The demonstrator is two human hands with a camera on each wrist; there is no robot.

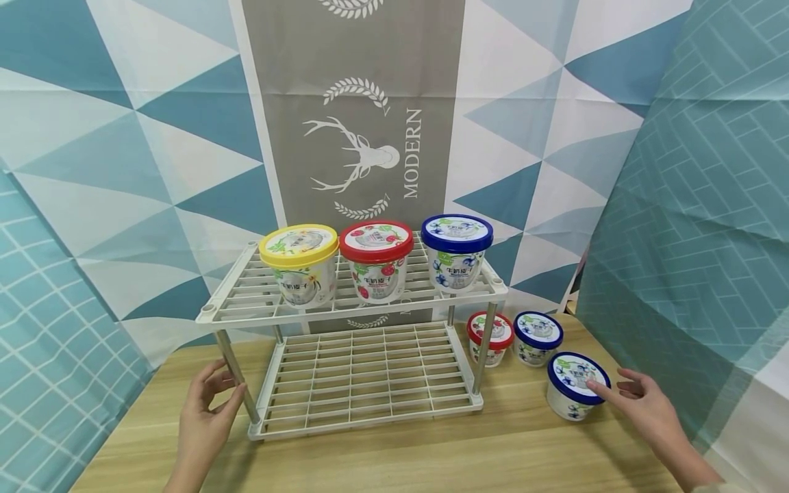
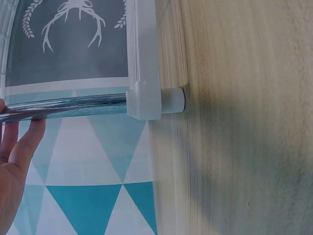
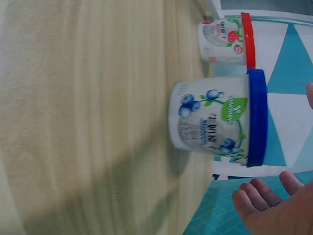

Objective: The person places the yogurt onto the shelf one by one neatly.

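Note:
On the left, my left hand (image 1: pixel 206 411) holds a front metal post (image 1: pixel 237 373) of a white two-tier rack (image 1: pixel 351 317), thumb and fingers about it. The left wrist view has the fingers (image 2: pixel 30 142) against the post's shiny side. My right hand (image 1: pixel 644 404) is beside the nearest blue-lidded tub (image 1: pixel 570 407), printed with blueberries, standing upright on the table. In the head view its thumb overlaps the lid's edge. From the right wrist view, the fingers (image 3: pixel 252 198) are spread loosely, with a gap to the tub (image 3: pixel 210 117).
On the upper tier stand a yellow-lidded tub (image 1: pixel 302 284), a red-lidded tub (image 1: pixel 379 277) and a blue-lidded tub (image 1: pixel 456 267). Right of the rack, on the wooden table (image 1: pixel 431 455), are a smaller red-lidded tub (image 1: pixel 490 335) and another blue-lidded tub (image 1: pixel 537 339). Patterned cloth (image 1: pixel 357 68) hangs behind.

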